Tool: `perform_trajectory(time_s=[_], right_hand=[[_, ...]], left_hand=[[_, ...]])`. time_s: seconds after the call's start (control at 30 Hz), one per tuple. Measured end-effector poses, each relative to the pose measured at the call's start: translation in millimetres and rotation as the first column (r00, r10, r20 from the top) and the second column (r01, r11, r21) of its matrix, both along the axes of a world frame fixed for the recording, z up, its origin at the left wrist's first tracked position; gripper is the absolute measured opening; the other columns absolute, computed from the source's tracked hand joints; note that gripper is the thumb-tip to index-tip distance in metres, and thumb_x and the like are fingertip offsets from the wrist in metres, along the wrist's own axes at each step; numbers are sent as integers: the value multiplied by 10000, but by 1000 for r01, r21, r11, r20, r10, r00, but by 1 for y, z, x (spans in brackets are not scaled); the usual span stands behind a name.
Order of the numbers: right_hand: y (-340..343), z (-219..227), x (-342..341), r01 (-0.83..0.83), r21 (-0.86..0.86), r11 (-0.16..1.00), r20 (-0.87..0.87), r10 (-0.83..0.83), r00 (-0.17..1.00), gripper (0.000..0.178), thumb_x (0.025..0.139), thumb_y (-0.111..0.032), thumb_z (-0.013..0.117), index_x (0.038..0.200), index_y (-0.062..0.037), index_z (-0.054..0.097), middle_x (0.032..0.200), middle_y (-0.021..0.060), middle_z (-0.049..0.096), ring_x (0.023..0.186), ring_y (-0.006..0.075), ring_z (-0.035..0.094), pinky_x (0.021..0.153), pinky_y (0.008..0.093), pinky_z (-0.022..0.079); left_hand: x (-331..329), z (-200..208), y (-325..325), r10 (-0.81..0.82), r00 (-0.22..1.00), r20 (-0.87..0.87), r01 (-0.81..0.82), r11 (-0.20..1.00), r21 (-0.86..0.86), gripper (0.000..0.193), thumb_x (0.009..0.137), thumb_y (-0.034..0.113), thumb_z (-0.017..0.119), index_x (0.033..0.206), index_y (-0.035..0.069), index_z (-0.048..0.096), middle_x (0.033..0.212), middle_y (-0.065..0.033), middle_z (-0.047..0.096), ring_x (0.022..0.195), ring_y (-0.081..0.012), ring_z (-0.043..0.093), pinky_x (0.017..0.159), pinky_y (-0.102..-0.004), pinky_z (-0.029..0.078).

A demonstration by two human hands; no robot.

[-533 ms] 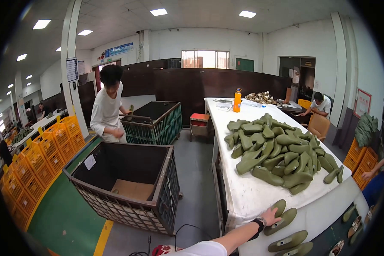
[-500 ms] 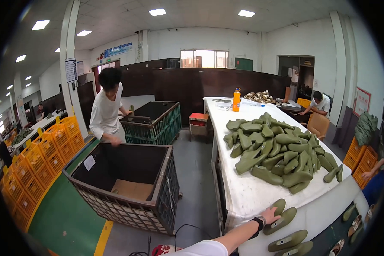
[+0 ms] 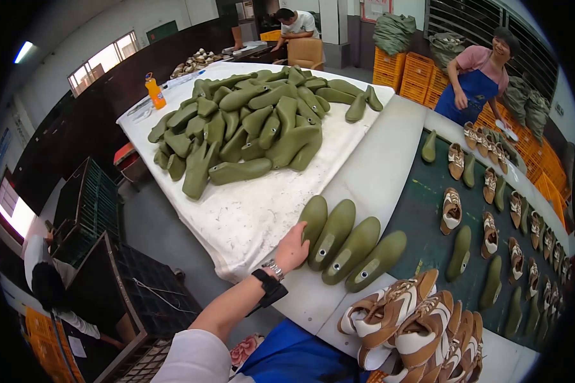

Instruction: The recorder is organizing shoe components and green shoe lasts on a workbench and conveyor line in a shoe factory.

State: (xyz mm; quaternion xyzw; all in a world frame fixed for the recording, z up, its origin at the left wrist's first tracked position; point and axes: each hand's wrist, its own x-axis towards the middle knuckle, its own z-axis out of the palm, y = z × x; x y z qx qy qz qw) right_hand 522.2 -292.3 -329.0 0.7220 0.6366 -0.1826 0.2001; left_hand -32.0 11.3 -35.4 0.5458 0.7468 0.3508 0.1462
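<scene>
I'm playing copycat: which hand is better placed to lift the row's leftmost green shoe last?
Probably the left hand: it is right against that shoe last, while the right hand is out of view.

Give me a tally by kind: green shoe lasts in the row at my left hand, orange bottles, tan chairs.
Green shoe lasts in the row at the left hand: 4
Orange bottle: 1
Tan chair: 1
Total: 6
</scene>
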Motion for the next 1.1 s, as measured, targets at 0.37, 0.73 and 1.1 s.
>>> perform_trajectory(time_s=[0.37,0.73,1.1], right_hand=[[76,-1,-22,45,54,998,21,-46,999,262,803,-225,519,865,16,600,810,190,625,752,307,621,598,410,496],[136,-38,-54,106,68,992,-19,-105,994,261,800,-220,521,861,21,598,804,190,623,749,310,618,603,410,494],[144,-40,-59,109,85,990,-45,-106,993,260,797,-215,523,857,26,597,797,191,620,746,313,615,607,410,492]], left_hand=[[-164,-10,150,-46,916,-398,84,993,79,802,693,174,674,1343,-13,243,1290,-247,389,1184,-366,391,999,-401,339],[-208,-7,255,235,879,-415,-288,955,-71,919,498,268,759,1257,43,294,1156,-190,465,1093,-360,457,909,-479,376],[-106,6,246,-143,915,-376,64,974,-216,865,562,317,743,1239,-33,334,1137,-243,460,1043,-388,473,907,-438,409]])
